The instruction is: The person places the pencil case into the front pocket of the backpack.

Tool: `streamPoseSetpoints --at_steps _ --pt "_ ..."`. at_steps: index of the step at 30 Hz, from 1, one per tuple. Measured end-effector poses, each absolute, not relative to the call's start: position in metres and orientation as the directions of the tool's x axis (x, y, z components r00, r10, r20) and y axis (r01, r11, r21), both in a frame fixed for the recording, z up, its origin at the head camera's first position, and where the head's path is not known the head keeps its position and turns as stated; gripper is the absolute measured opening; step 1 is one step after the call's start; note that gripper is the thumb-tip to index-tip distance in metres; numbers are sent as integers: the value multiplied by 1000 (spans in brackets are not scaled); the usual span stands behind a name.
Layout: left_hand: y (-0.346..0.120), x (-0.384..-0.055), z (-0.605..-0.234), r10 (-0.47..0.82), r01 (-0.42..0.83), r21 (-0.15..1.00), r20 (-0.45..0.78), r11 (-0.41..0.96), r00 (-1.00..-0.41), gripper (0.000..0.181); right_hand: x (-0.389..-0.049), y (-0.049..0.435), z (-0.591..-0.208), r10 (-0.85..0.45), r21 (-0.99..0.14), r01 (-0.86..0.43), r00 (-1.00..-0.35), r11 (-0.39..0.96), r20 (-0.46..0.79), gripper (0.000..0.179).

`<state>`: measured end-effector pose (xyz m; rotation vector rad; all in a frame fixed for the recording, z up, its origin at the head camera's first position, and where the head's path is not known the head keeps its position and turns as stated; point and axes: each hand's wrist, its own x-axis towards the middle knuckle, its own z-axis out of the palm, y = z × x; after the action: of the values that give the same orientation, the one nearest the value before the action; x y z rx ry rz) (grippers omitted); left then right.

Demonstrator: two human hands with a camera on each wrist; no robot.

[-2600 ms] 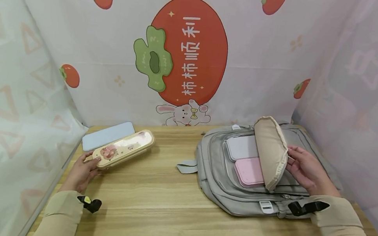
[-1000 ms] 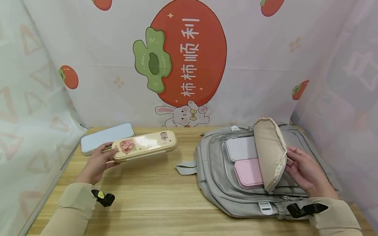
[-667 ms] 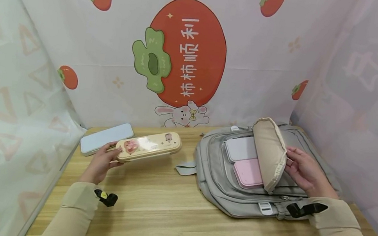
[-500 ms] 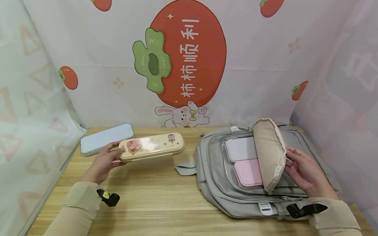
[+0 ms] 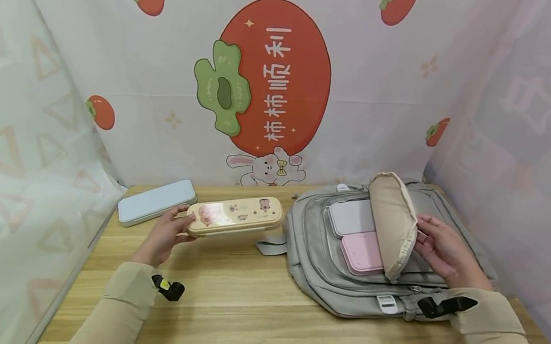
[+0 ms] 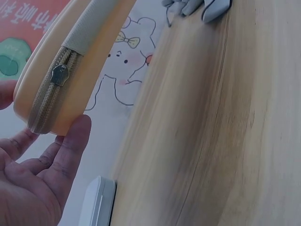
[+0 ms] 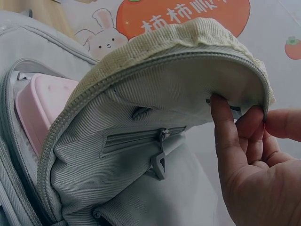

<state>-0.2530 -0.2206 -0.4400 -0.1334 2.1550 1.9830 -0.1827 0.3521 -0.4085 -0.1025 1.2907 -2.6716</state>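
Observation:
My left hand (image 5: 168, 235) pinches the near end of a cream-yellow zippered pencil case (image 5: 236, 216) with bear pictures on its lid. The case is raised above the table, its far end close to the backpack. In the left wrist view its zipper pull (image 6: 60, 75) shows between thumb and fingers. At the right, my right hand (image 5: 446, 251) pinches the edge of the front pocket flap (image 5: 392, 223) of a grey backpack (image 5: 316, 277) lying flat, holding the flap folded back. Inside the pocket lie a white case (image 5: 351, 216) and a pink case (image 5: 362, 251), partly covered by the flap.
A light blue case (image 5: 155, 201) lies at the table's back left, behind my left hand. The backpack's grey strap loop (image 5: 271, 246) sticks out to the left on the wooden table (image 5: 256, 330). Printed fabric walls (image 5: 363, 131) close off the back and sides.
My left hand has carried the cream-yellow pencil case rightward from beside the light blue case toward the backpack. My right hand keeps its hold on the flap, with no visible movement.

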Motion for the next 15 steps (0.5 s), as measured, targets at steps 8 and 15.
streamPoseSetpoints --at_steps 8,15 --pt "-206 -254 -437 102 -203 976 -210 75 -972 48 -182 352 -408 -181 -778 125 -983 -615 -15 30" --pt "-191 -254 -435 131 -197 978 -204 66 -970 42 -182 351 -407 -173 -784 120 -985 -609 -17 29"
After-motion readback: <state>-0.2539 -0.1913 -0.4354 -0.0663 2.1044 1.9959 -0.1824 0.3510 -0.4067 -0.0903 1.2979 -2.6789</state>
